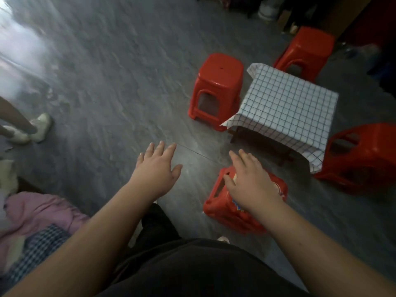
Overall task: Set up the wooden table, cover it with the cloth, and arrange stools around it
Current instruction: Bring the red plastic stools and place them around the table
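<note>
While both of our arms reach forward over the grey stone-patterned floor (111, 86), clutter sits around the edges: a pink garment (40, 213) and a dark checked fabric (36, 251) lie heaped at the near left, and another person's feet in pale shoes (32, 129) stand at the left edge. Dim, blurred items, among them a white bucket (267, 11), line the far wall.

To the right stands the low wooden table (257, 144), its dark legs showing under the white cloth with a blue grid (287, 106) that covers the top and hangs over the sides. A red plastic stool (218, 86) stands upright just left of the table, a second red stool (306, 50) stands at its far side, and a third red stool (364, 159) sits at its right, partly behind a hanging corner of the cloth.

A smaller red stool with a printed top (231, 213) is on the floor at the table's near side, closest to us. Our right hand (250, 183) is over it, fingers straight and slightly apart, palm down; we cannot tell whether it touches the seat. Our left hand (158, 168) is spread flat, fingers apart, above bare floor, well left of the table and holding nothing.
</note>
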A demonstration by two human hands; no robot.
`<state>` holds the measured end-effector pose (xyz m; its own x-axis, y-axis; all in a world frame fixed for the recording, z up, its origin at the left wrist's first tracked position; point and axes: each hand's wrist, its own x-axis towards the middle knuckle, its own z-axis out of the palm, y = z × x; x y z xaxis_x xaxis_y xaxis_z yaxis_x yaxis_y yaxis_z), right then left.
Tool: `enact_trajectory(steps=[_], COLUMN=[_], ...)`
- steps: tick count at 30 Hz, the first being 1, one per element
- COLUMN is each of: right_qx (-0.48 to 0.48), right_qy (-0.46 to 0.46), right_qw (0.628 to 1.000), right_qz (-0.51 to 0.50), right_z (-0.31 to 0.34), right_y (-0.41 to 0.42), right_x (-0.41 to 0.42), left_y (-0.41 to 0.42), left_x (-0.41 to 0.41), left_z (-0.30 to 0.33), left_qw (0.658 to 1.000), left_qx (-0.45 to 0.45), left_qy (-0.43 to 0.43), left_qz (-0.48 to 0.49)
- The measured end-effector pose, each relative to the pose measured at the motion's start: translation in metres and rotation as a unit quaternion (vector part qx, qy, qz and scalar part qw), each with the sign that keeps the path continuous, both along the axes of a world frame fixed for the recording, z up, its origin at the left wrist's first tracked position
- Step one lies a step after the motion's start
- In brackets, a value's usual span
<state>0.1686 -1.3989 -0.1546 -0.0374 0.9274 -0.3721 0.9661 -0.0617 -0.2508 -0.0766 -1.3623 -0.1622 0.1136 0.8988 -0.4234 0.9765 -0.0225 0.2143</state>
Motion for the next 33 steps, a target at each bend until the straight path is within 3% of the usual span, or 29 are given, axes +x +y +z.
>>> enact_trajectory(steps=[9,15,22,27,33], right_qx=[0.006,0.031,0.034,0.048,0.041], right_qy=[0.018,0.021,0.011,0.03,0.053], right_qw=[0.999,0.996,0.99,0.983,0.979], right_qz=[-0.046,-0.083,-0.137,-0.172,-0.195], right_z=[0.012,0.027,0.022,-0.008,-0.02], right_y=[0.15,0.23,0.324,0.42,0.545], right_x=[-0.158,-0.204,-0.189,-0.158,-0.106], left_y=[0.147,0.249,0.37,0.483,0.618], left_x=[-0.151,-0.194,-0.182,-0.144,-0.085], left_z=[0.013,0.029,0.025,0.013,0.011], left_qw=[0.999,0.996,0.993,0.985,0.978], left_qx=[-0.011,0.012,0.029,0.069,0.048], left_qy=[0.018,0.017,-0.018,0.002,0.025], left_qz=[-0.04,-0.081,-0.113,-0.158,-0.201])
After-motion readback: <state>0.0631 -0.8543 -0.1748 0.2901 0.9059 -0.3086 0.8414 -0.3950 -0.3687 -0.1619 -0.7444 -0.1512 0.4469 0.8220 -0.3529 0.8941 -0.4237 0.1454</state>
